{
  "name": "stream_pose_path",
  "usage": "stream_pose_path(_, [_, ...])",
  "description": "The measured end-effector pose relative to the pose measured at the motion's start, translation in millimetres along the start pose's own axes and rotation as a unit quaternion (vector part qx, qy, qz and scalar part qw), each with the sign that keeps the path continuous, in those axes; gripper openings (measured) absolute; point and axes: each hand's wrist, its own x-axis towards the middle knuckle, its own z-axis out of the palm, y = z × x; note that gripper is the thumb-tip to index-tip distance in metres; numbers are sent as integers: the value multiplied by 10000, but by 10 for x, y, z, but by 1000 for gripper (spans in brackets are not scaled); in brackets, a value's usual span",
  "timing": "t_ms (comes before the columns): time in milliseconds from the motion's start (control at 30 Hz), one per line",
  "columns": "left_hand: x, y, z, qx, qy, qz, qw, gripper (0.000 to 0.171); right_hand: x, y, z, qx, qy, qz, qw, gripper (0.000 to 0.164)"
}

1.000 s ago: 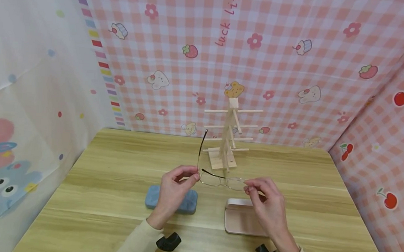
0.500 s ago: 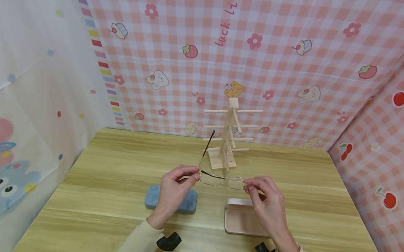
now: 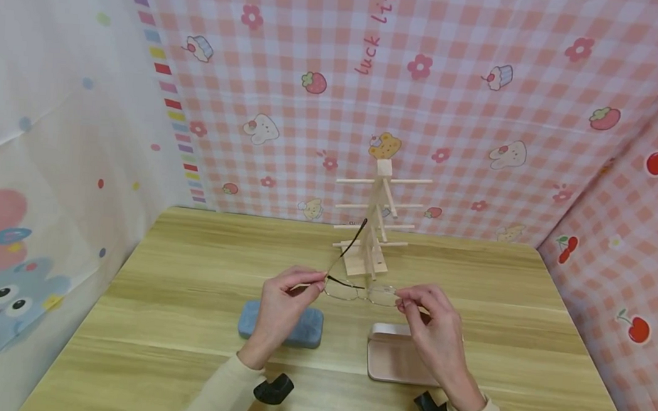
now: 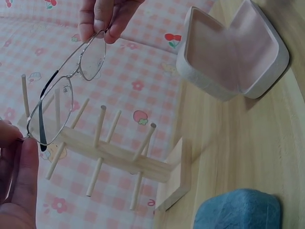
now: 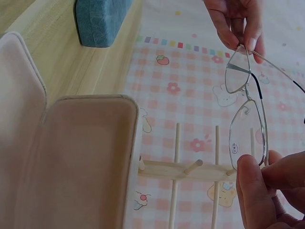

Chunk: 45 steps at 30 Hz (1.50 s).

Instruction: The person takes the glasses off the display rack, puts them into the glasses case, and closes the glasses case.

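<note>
A pair of eyeglasses (image 3: pixel 342 289) with a thin metal frame is held up between both hands above the table. At the left hinge, my left hand (image 3: pixel 284 306) pinches the frame between thumb and fingers. My right hand (image 3: pixel 432 319) pinches the opposite end by the rim, its thumb (image 5: pixel 250 176) against the lens edge. One black-tipped temple (image 3: pixel 354 240) slants away from the left hand, partly unfolded. The other temple (image 4: pixel 42 107) lies folded behind the lenses. Beneath the left hand is a shut blue glasses case (image 3: pixel 306 327); an open pink glasses case (image 3: pixel 395 359) sits below the right.
A wooden rack (image 3: pixel 374 233) with several pegs stands at the back of the table (image 3: pixel 189 272), behind the eyeglasses. Checked pink cloth (image 3: pixel 345 118) hangs behind it and on the right, white printed cloth (image 3: pixel 71 171) on the left. Black mounts (image 3: pixel 274 389) show at both wrists.
The temple beside my left hand has swung inward, its tip moving right in front of the rack. Both hands keep their grip almost in place. The head view has shifted slightly.
</note>
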Motion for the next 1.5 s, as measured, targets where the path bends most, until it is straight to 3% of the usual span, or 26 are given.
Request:
stream_pose_path(633, [33, 20, -45, 124, -353, -1, 9993, 17, 57, -15, 16, 19, 3, -131, 9999, 30])
stream_pose_path(1500, [53, 52, -93, 1082, -436, 46, 9932, 18, 106, -30, 44, 104, -31, -118, 9999, 30])
